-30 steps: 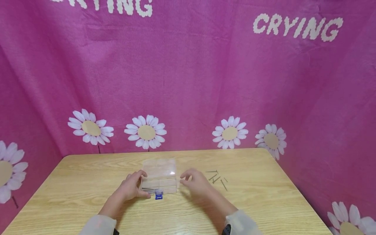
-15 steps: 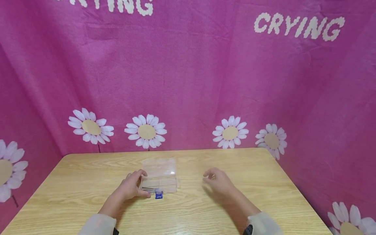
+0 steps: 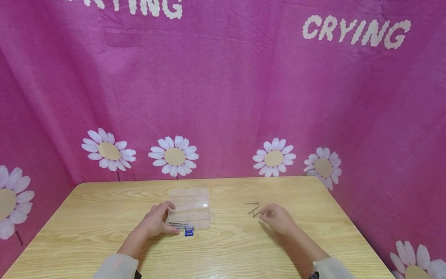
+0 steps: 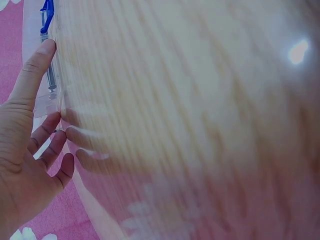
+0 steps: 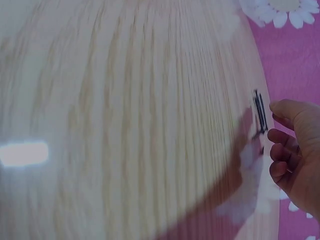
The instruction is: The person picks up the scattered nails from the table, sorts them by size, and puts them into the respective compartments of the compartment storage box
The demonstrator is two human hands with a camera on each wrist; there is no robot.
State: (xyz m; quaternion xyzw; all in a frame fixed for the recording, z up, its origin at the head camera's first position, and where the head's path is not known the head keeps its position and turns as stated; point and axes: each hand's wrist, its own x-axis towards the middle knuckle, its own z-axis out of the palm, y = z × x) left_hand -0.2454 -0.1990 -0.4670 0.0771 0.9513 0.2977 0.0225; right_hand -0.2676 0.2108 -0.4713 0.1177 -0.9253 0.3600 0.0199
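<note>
A clear plastic box (image 3: 200, 221) with its lid (image 3: 189, 197) raised lies on the wooden table. Long thin nails (image 3: 177, 224) sit in its left compartment, and a blue latch (image 3: 189, 231) hangs at the front. My left hand (image 3: 156, 221) grips the box's left end, thumb at the front and fingers at the back. Loose nails (image 3: 253, 210) lie to the right of the box. Over their right side is my right hand (image 3: 278, 220), fingers bent, thumb and forefinger apart in the right wrist view beside dark nails (image 5: 260, 112). Some nails are hidden behind that hand.
The wooden table (image 3: 216, 255) has rounded far corners. A pink cloth (image 3: 223, 97) with white daisies and lettering hangs behind it and along both sides. Bare tabletop lies between the box and the loose nails.
My right hand has moved right, from beside the box across to the loose nails, and has lowered there. The left hand stays on the box.
</note>
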